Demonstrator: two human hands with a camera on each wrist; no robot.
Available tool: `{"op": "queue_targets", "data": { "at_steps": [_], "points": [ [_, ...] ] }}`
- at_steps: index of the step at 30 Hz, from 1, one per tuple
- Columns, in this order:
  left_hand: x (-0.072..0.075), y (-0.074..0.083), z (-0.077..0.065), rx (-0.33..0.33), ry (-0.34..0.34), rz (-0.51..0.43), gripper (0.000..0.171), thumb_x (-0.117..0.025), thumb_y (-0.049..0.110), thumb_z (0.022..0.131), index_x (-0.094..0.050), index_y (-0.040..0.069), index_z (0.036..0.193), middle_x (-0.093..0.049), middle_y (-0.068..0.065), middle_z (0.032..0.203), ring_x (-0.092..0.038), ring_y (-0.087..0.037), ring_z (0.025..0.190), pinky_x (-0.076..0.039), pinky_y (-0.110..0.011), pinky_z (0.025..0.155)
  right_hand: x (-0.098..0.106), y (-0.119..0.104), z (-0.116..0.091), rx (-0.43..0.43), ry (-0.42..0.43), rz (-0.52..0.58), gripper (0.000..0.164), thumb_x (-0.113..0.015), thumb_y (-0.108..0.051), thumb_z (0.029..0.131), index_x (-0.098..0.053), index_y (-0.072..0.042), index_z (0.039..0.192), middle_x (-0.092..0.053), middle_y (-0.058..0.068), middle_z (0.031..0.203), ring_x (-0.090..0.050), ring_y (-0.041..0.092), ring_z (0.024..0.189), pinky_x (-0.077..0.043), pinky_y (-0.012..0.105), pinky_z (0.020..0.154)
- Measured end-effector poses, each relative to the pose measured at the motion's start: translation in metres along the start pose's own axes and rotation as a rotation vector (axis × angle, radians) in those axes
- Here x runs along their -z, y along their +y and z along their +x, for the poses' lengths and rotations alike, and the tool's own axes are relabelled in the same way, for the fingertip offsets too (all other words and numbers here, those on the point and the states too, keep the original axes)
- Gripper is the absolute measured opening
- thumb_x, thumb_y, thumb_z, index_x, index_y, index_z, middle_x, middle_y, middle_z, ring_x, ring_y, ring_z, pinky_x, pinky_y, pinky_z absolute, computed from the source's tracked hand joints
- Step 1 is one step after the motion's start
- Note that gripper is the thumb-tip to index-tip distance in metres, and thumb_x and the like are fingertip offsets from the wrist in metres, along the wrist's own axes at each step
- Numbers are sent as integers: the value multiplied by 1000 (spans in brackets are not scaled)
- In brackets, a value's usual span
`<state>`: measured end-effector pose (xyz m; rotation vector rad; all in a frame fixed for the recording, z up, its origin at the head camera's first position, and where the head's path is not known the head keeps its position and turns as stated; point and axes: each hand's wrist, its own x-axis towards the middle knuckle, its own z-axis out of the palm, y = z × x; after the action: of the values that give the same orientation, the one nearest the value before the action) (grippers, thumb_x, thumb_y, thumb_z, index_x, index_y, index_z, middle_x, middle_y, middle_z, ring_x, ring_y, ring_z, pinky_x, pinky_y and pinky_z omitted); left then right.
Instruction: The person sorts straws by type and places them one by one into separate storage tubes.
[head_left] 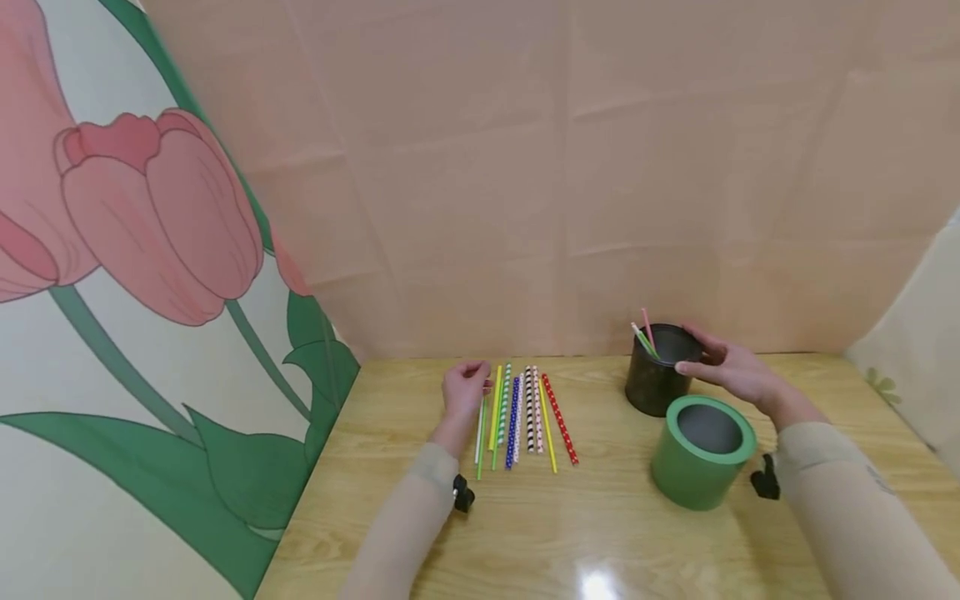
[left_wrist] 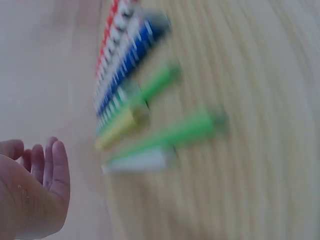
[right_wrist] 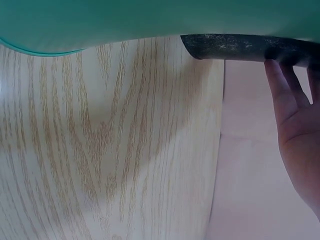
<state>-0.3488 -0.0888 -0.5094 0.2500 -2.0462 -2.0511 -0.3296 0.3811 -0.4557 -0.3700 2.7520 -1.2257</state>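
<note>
My left hand (head_left: 465, 388) is at the far end of the leftmost straws, a white straw (head_left: 478, 433) and a green straw (left_wrist: 185, 132). Its fingers are loosely bent, and the left wrist view shows nothing held in the visible part of the hand (left_wrist: 37, 195). My right hand (head_left: 731, 371) holds a black cup (head_left: 654, 385) at its right side, thumb near the rim. The right wrist view shows fingertips touching the cup's dark wall (right_wrist: 230, 47). A pink straw (head_left: 648, 327) and green and white ones lean inside the cup.
Several patterned straws lie side by side, among them a blue one (head_left: 513, 425) and a red dotted one (head_left: 560, 419). In front of the black cup stands a green cup (head_left: 697, 462), close to my right forearm. A beige backdrop (head_left: 525, 208) rises behind the wooden table (head_left: 562, 533).
</note>
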Motion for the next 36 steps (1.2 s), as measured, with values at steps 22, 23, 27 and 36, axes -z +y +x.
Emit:
{"op": "queue_targets", "data": {
  "at_steps": [22,23,27,36],
  "points": [
    [58,-24,-2,98,-268,294,45,-85,-10,82,-71,-9,125,-75,-24,116,-74,-32,106,-62,-35,95,0,6,-2,9,-9,41,93,-68,-44,106,-10,-16,173,-33,38,164,-40,56,146,-48,11,84],
    [57,-24,-2,93,-280,314,44,-85,-9,82,-72,-9,124,-75,-24,116,-74,-31,105,-62,-35,95,0,6,-2,7,-10,38,92,-68,-44,106,-10,-17,173,-33,37,164,-40,56,146,-48,12,84],
    [56,-23,-1,94,-297,375,44,-87,-6,82,-72,-7,124,-75,-22,116,-73,-27,102,-61,-37,97,1,6,-3,9,-1,23,92,-68,-44,105,-12,-17,173,-37,37,162,-43,55,144,-47,12,84],
    [56,-24,-1,101,-287,421,43,-91,-1,81,-75,-4,120,-76,-15,109,-71,-24,97,-61,-39,95,0,6,-3,9,5,16,92,-69,-46,105,-13,-17,173,-41,36,159,-44,53,144,-48,14,86]
  ]
}}
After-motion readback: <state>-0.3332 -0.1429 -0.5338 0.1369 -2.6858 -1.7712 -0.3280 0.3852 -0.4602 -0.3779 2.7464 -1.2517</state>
